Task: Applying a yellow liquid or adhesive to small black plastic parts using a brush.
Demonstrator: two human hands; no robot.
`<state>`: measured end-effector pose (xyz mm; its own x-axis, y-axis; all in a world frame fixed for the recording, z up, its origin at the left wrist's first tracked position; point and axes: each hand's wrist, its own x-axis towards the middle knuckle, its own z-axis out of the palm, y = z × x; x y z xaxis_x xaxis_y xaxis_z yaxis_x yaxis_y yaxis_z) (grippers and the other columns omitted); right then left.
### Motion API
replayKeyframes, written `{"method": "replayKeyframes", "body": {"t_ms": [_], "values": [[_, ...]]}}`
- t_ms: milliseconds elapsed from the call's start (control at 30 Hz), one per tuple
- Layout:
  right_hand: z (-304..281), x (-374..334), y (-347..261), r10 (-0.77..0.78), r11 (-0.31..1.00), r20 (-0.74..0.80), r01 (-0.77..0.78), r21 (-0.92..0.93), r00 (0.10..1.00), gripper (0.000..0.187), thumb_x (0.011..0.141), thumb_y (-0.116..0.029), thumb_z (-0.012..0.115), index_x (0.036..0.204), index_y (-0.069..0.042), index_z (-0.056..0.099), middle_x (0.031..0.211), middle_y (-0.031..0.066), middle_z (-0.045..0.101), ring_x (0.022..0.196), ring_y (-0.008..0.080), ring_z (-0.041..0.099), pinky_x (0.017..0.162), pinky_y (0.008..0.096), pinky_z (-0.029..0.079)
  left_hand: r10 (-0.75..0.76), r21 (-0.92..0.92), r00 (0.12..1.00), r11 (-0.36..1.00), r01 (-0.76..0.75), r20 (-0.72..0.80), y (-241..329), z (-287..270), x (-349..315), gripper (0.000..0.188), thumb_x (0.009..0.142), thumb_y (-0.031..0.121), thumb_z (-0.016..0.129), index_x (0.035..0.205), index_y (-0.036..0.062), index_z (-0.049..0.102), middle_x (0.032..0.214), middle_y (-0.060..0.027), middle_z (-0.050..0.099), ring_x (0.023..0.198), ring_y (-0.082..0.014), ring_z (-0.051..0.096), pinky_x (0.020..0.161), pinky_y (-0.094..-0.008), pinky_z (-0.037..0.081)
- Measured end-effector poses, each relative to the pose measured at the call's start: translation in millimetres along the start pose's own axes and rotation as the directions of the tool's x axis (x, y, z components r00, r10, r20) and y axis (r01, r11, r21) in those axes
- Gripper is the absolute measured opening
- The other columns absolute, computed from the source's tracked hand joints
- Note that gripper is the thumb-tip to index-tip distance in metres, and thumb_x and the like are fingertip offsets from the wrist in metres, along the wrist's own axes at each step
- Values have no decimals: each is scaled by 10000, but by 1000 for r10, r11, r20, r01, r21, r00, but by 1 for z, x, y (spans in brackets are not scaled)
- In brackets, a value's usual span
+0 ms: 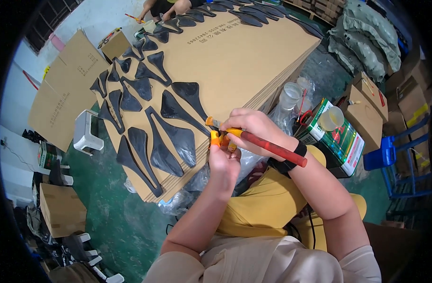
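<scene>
My right hand (258,126) is closed round a brush (272,147) with a long red handle; its pale, orange-stained tip points left. Just below the tip, my left hand (224,162) is closed at the narrow end of a black two-armed, saddle-shaped piece (176,109). The wide ends of that piece rest on the cardboard stack (235,61). Orange-yellow covers show on fingertips of both hands. How the left fingers grip the piece is partly hidden. Several similar black pieces (171,141) lie on the cardboard to the left and beyond.
To the right, a clear cup (331,118) stands on a green-and-white tin (338,141), near more plastic cups (290,95). A blue plastic chair (390,155) is farther right. A white stool (88,132) stands left. Another person's hand (167,15) shows at the far edge.
</scene>
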<state>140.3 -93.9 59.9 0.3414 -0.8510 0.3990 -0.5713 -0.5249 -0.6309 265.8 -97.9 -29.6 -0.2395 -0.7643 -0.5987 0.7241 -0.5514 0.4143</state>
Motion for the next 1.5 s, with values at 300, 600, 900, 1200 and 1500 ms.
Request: {"method": "replayKeyframes", "body": {"t_ms": [300, 600, 900, 1200, 1500], "values": [[3, 5, -1, -19, 1000, 14, 19, -11, 1000, 194, 703, -19, 640, 896, -3, 625, 766, 120, 572, 753, 293, 577, 666, 352, 477, -61, -73, 981, 994, 76, 186, 1, -16, -5, 226, 949, 243, 378, 1109, 163, 516, 969, 43, 526, 731, -64, 438, 595, -203, 349], [3, 8, -8, 30, 996, 24, -28, -86, 999, 188, 709, -36, 631, 896, -19, 625, 758, 113, 564, 741, 285, 569, 659, 346, 475, -140, -33, 982, 989, 145, 129, -2, -31, -14, 231, 939, 223, 373, 1093, 130, 518, 900, 34, 508, 699, -81, 425, 585, -202, 348], [0, 8, -14, 17, 994, 7, -16, -108, 1000, 228, 710, -43, 625, 938, -54, 636, 800, 106, 553, 742, 273, 571, 658, 334, 478, -254, 19, 959, 967, 254, 127, -6, -49, -8, 207, 934, 245, 418, 1085, 133, 502, 935, 33, 512, 727, -110, 417, 619, -246, 363], [1, 6, -16, 8, 994, -49, -13, -108, 999, 252, 702, -35, 601, 951, -60, 629, 800, 103, 555, 742, 272, 577, 670, 336, 486, -313, 78, 934, 950, 304, 175, -8, -49, -8, 222, 922, 178, 460, 1143, 176, 486, 1029, 28, 550, 755, -80, 448, 623, -212, 376], [-3, 1, -30, 19, 998, -42, -21, -59, 999, 256, 708, -46, 598, 962, -49, 632, 841, 106, 591, 772, 260, 585, 700, 329, 486, -319, 135, 920, 946, 295, 226, -8, -47, -13, 280, 920, 151, 375, 1187, 188, 452, 1051, 28, 548, 743, -79, 442, 608, -209, 356]]}}
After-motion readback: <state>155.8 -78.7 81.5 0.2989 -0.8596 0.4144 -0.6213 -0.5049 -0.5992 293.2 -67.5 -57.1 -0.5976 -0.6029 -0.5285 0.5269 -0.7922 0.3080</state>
